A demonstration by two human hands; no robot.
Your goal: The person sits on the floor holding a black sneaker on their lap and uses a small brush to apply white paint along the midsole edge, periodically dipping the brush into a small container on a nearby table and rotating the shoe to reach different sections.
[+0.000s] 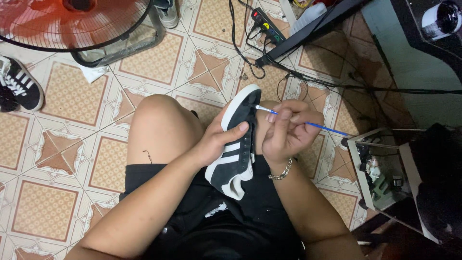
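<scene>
While the left hand (219, 142) grips the black suede shoe with white stripes (237, 144), the right hand (288, 132) pinches a thin blue paintbrush (308, 123) near its toe, and a wobble could smear paint.

Quick count from up here: two hands, the left hand (219, 142) and the right hand (288, 132). One black sneaker with white stripes (237, 144) on the lap, plus one matching sneaker (19, 84) off on the floor at the left edge, so two of that kind. A third shoe, grey (167, 13), pokes in at the top. One thin blue paintbrush (308, 123). One red floor fan (72, 21). One power strip (268, 26). One silver chain bracelet (281, 172).
</scene>
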